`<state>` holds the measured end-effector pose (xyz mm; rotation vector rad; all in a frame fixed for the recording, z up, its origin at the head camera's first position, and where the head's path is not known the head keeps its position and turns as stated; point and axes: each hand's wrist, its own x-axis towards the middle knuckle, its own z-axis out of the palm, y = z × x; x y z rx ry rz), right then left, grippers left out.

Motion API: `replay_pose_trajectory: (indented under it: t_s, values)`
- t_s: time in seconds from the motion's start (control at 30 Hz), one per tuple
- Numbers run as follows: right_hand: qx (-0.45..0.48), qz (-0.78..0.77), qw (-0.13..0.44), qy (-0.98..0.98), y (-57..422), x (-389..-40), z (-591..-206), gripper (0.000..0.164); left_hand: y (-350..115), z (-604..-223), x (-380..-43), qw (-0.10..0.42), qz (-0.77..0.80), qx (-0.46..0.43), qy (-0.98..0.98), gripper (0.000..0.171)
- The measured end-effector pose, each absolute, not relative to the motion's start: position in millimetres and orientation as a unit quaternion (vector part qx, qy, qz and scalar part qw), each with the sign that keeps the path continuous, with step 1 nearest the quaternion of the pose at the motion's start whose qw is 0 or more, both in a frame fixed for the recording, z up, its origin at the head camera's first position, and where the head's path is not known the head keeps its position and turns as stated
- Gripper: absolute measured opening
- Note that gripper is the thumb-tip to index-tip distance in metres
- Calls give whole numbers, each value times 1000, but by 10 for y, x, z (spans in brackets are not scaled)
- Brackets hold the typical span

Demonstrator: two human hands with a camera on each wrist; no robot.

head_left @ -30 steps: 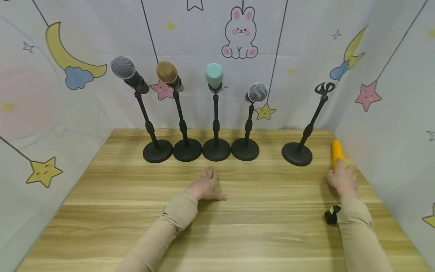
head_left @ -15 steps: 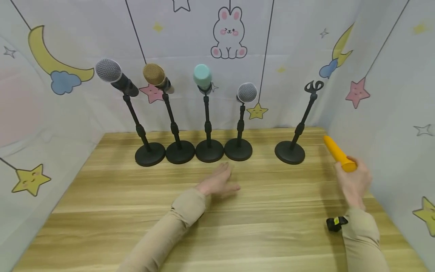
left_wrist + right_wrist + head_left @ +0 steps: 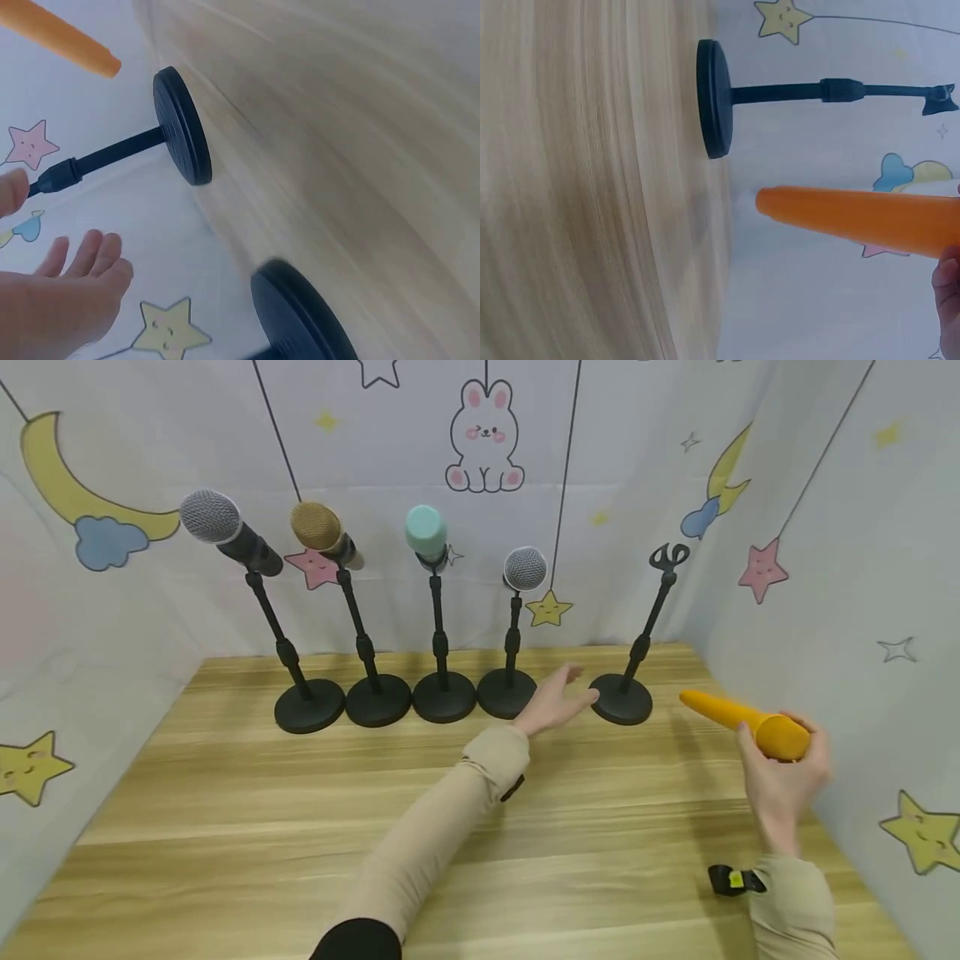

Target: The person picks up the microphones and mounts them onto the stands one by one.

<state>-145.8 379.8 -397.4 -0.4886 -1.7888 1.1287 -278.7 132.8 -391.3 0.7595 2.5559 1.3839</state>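
Observation:
My right hand grips an orange microphone by its wide rounded end, above the table's right side. Its narrow end points left, towards an empty black microphone stand with a forked clip on top. In the right wrist view the orange microphone hangs clear of the tabletop. My left hand holds nothing. It reaches out just left of that stand's base, thumb and fingers spread apart; the left wrist view has the hand beside the stand's pole.
Several black stands line the table's back at left, bearing a silver-headed microphone, a gold one, a mint one and a small silver one. A printed curtain hangs behind the wooden table.
My right hand has lifted the orange microphone off the table and turned its narrow end leftward. My left hand has moved right, towards the empty stand. The head view has shifted right.

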Motion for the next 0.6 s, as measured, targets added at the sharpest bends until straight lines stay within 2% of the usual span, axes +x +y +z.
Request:
replay_pose_trajectory:
  t_s: [0.13, 0.33, 0.6]
  values:
    - [-155, 462, 486, -726, 3747, -1354, -3963, 45, 1648, -3880, -2913, 56, 527, 240, 813, 52]
    - [-100, 456, 501, -729, 3639, -1233, -3980, 45, 2062, -3821, -3034, 31, 529, 221, 818, 53]
    - [-50, 446, 514, -731, 3606, -1190, -3978, 45, 2373, -3718, -3107, 44, 499, 222, 836, 57]
